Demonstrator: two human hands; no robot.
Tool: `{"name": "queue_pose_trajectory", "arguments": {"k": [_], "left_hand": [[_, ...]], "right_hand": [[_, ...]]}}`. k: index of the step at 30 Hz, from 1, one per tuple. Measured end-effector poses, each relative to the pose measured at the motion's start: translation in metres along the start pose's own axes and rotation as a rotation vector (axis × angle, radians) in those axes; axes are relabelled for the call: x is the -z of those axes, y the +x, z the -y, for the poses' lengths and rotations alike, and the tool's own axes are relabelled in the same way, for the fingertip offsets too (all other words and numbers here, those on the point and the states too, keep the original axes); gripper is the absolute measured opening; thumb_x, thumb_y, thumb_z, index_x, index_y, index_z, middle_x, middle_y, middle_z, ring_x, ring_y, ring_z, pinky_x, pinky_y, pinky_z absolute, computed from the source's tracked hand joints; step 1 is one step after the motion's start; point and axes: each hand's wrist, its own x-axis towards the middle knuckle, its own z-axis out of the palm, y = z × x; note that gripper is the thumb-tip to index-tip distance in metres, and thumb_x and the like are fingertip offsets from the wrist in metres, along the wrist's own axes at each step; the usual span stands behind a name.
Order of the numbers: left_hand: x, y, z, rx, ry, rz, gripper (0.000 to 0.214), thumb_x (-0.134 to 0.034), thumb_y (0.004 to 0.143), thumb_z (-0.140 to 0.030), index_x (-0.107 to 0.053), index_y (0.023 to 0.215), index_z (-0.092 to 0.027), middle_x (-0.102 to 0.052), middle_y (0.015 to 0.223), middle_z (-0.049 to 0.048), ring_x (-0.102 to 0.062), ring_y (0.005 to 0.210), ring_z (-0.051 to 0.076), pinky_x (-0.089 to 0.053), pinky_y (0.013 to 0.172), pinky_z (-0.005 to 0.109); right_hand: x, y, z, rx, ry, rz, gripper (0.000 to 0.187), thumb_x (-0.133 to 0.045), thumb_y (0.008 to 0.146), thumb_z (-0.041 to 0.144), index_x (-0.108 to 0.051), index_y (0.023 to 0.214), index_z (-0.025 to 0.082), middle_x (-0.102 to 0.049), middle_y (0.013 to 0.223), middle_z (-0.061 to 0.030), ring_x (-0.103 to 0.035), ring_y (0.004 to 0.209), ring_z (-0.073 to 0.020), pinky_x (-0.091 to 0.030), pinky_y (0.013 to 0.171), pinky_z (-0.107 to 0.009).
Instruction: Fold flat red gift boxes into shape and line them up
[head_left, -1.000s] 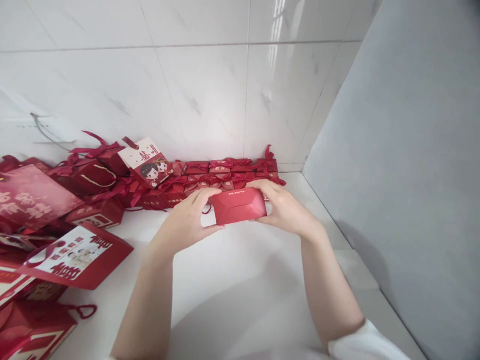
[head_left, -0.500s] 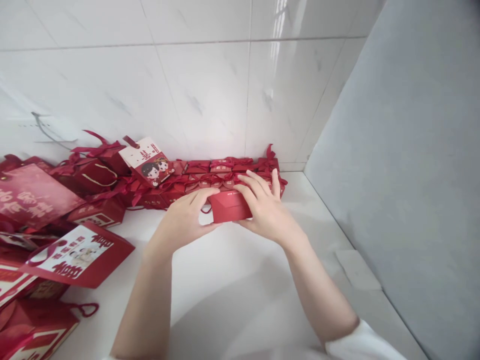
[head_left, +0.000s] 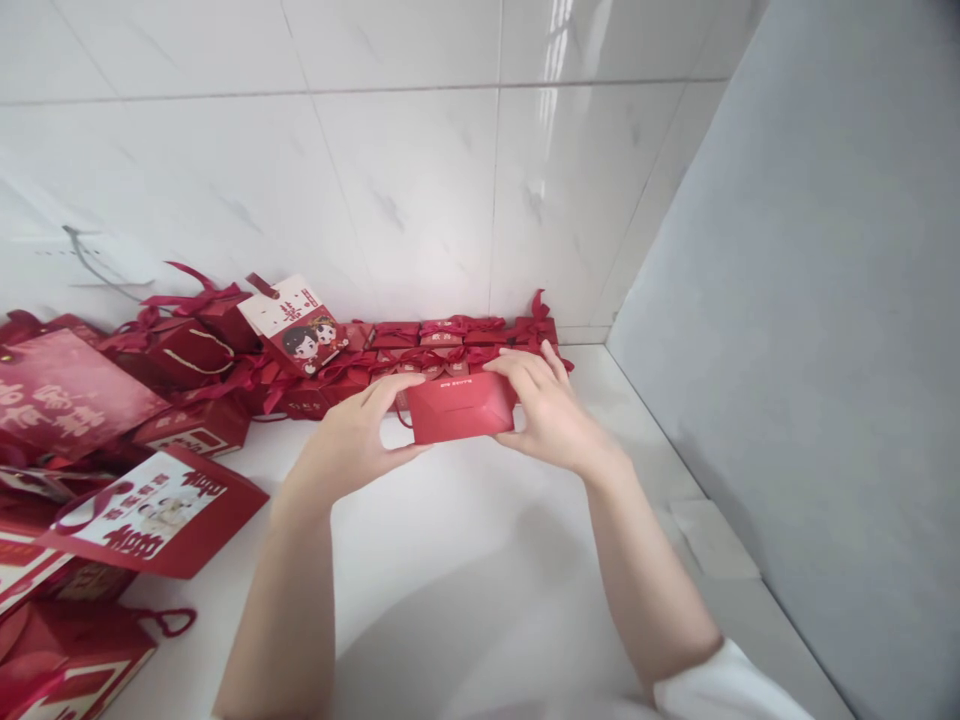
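A small red paper box (head_left: 459,407) is held between both my hands above the white surface, its folded faceted side towards me. My left hand (head_left: 352,440) grips its left end, thumb below and fingers over the top. My right hand (head_left: 551,415) holds its right end with fingers curled over the top edge. Just behind the box, rows of small red ribbon-tied boxes (head_left: 457,345) stand against the tiled wall.
Red gift bags (head_left: 150,515) with white labels lie heaped on the left, one with a cartoon couple card (head_left: 296,325). A grey panel (head_left: 810,330) closes off the right side. The white floor (head_left: 480,590) stretches beneath my forearms.
My right hand, spread over the box half a second ago, has drawn back to its right end. The box has shifted slightly left and shows its front face again.
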Motion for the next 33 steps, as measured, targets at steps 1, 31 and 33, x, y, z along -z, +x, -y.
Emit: {"name": "queue_pose_trajectory", "arguments": {"k": [1,31,33], "left_hand": [[0.0,0.0,0.001,0.032,-0.029,0.016,0.065,-0.07,0.077,-0.041,-0.044,0.135,-0.028,-0.054,0.139,0.0056,-0.061,0.115,0.026,-0.053,0.092,0.038],[-0.011,0.003,0.016,0.263,-0.629,0.084,0.075,-0.076,0.075,-0.044,-0.04,0.139,-0.028,-0.062,0.129,0.0124,-0.064,0.114,0.03,-0.06,0.087,0.041],[-0.014,0.007,0.017,0.233,-0.469,0.002,0.089,-0.078,0.071,-0.046,-0.033,0.145,-0.026,-0.051,0.141,0.0149,-0.053,0.128,0.033,-0.053,0.098,0.045]], "right_hand": [[0.003,-0.001,-0.003,-0.007,0.045,0.013,0.063,-0.066,0.077,0.024,-0.04,0.134,0.024,-0.055,0.133,-0.0104,-0.046,0.132,-0.0315,-0.021,0.117,-0.062],[0.016,-0.007,-0.009,-0.342,0.6,-0.247,0.015,-0.07,0.082,0.035,-0.065,0.09,0.023,-0.069,0.09,-0.0018,-0.066,0.084,-0.019,-0.057,0.074,-0.034],[0.015,-0.006,-0.008,-0.313,0.545,-0.189,0.011,-0.069,0.084,0.032,-0.065,0.086,0.023,-0.069,0.088,-0.0015,-0.065,0.081,-0.0185,-0.055,0.073,-0.033]]}}
